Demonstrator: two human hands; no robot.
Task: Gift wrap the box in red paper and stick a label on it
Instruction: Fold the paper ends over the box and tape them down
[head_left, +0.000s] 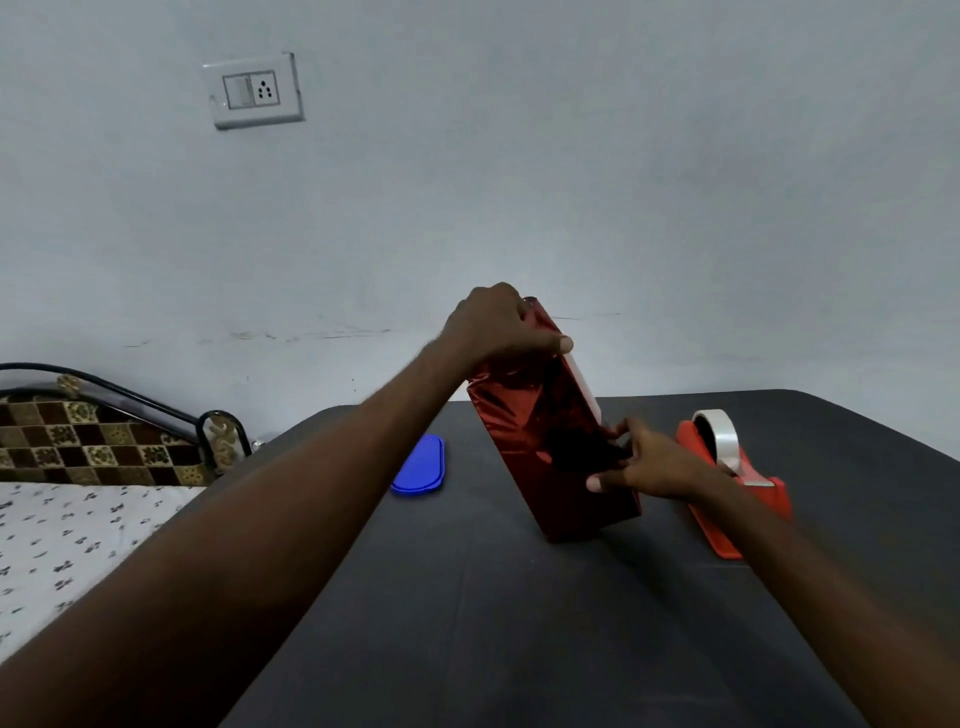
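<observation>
A tall box (540, 441) covered in shiny red paper stands tilted on the dark table (519, 623), with a white strip of bare box showing along its right edge. My left hand (493, 325) grips the top of the box from above, thumb along the upper edge. My right hand (649, 462) is at the lower right side of the box, its fingers pinching the red paper there and thumb lying on the front face. No label is in view.
A red tape dispenser (737, 467) with a roll of clear tape stands just right of the box, behind my right wrist. A blue oval lid (421, 465) lies to the left. A bed (67, 530) adjoins the table's left side. The wall is close behind.
</observation>
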